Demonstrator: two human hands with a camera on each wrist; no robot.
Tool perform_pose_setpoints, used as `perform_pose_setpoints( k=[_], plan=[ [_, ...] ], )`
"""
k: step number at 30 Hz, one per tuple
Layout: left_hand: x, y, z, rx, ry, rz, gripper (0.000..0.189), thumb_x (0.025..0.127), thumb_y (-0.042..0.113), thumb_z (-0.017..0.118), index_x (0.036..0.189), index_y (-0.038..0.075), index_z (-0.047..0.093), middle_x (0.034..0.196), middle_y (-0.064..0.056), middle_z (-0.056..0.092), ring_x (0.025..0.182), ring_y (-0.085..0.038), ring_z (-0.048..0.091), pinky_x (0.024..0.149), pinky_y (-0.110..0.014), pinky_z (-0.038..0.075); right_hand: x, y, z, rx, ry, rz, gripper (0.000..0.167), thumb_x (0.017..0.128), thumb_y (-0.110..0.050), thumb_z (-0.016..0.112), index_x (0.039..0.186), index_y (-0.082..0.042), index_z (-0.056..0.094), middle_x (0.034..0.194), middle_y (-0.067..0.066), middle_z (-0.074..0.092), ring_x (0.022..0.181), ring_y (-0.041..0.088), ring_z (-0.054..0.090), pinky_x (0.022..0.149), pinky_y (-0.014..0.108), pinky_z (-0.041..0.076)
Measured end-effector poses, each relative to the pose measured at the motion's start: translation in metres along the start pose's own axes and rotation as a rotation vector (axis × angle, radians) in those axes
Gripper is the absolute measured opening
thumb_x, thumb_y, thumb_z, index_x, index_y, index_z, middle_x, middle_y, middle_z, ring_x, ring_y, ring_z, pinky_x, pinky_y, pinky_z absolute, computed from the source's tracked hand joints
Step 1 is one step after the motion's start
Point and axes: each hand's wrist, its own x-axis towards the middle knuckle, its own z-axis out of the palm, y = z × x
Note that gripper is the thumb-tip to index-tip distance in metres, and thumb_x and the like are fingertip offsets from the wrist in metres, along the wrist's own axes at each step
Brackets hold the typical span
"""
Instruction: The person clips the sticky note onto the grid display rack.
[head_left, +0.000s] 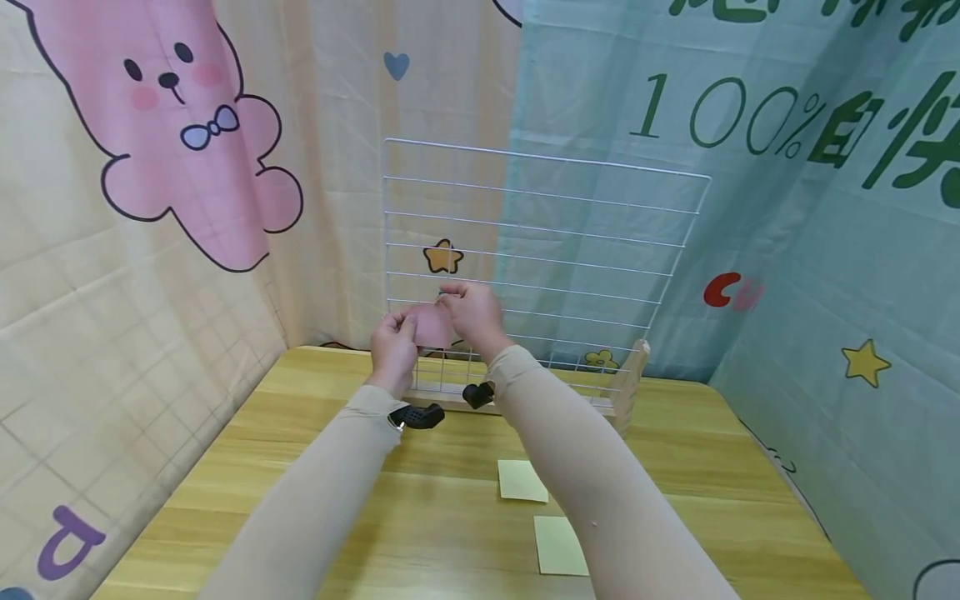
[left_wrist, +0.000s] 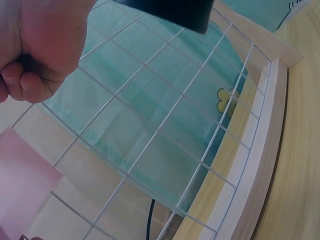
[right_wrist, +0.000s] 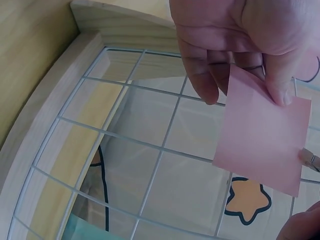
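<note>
My left hand pinches a pink sticky note between thumb and fingers, in front of a white wire grid. In the right wrist view the left hand holds the upper edge of the note. A small wooden clothespin with a metal spring sits at the note's side edge, partly cut off by the frame. My right hand is at the note's upper right corner, fingers curled at the clothespin. The left wrist view shows the right hand above the note.
The grid stands in a wooden base at the back of the wooden table. Two pale yellow sticky notes, one farther back and one nearer, lie beside the right forearm. Printed curtains hang around the table.
</note>
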Motion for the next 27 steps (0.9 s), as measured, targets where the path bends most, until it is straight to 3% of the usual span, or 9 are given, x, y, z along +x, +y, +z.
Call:
perform_pose_setpoints(
  k=[4, 6, 10, 16, 27],
  plan=[
    [-0.0010, -0.0003, 0.0005, 0.001, -0.006, 0.004, 0.027, 0.112, 0.022, 0.051, 0.127, 0.000, 0.059, 0.117, -0.007, 0.057, 0.096, -0.016, 0.058, 0.077, -0.026, 0.054, 0.0002, 0.0007, 0.0011, -0.011, -0.003, -0.019, 0.023, 0.104, -0.021, 0.067, 0.123, -0.017, 0.080, 0.127, 0.002, 0.077, 0.120, 0.019, 0.069, 0.089, 0.034, 0.059],
    [-0.0019, -0.0004, 0.0003, -0.007, -0.010, 0.002, 0.027, 0.113, 0.022, 0.050, 0.127, 0.000, 0.058, 0.118, -0.007, 0.057, 0.096, -0.015, 0.058, 0.078, -0.025, 0.053, 0.0000, 0.0010, 0.0017, -0.017, -0.009, -0.024, 0.024, 0.105, -0.021, 0.067, 0.124, -0.016, 0.080, 0.126, 0.003, 0.077, 0.122, 0.021, 0.069, 0.091, 0.036, 0.059],
    [-0.0033, 0.0000, 0.0007, -0.001, -0.002, 0.012, 0.026, 0.113, 0.021, 0.049, 0.126, 0.000, 0.058, 0.116, -0.006, 0.055, 0.093, -0.016, 0.055, 0.076, -0.025, 0.050, -0.0001, 0.0013, 0.0026, -0.032, -0.011, -0.025, 0.023, 0.105, -0.021, 0.066, 0.123, -0.016, 0.080, 0.126, 0.003, 0.077, 0.116, 0.020, 0.069, 0.081, 0.030, 0.056],
    [-0.0044, 0.0006, 0.0030, 0.024, 0.010, 0.022, 0.028, 0.113, 0.022, 0.048, 0.128, 0.000, 0.058, 0.116, -0.005, 0.055, 0.100, -0.016, 0.053, 0.079, -0.021, 0.048, 0.0010, 0.0027, 0.0032, -0.053, -0.017, -0.043, 0.023, 0.105, -0.021, 0.066, 0.122, -0.015, 0.080, 0.125, 0.004, 0.078, 0.092, 0.018, 0.065, 0.062, 0.024, 0.043],
    [-0.0070, 0.0048, 0.0056, 0.040, 0.047, 0.008, 0.029, 0.113, 0.023, 0.050, 0.131, 0.002, 0.058, 0.113, -0.004, 0.052, 0.095, -0.015, 0.049, 0.074, -0.021, 0.044, 0.0016, 0.0049, 0.0042, -0.097, -0.032, -0.082, 0.026, 0.106, -0.021, 0.064, 0.127, -0.014, 0.078, 0.128, 0.005, 0.076, 0.084, 0.016, 0.062, 0.061, 0.022, 0.043]
  ],
)
